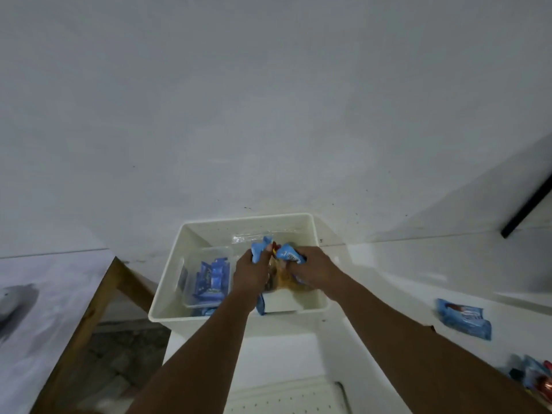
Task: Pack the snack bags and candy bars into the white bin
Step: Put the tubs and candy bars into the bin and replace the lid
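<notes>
2 grips: L hand (252, 271) + R hand (313, 268) hold snack bags (287, 254) in white bin (248, 220) | clear tub (191, 295) beside

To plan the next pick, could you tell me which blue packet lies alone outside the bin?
The packet right of the bin; the rest are inside it, held, or in the corner pile.

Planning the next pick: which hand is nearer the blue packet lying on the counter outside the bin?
Right. The right hand grips snack bags over the white bin, the blue packet off to its right on the counter; the left hand grips them too, farther left.
</notes>
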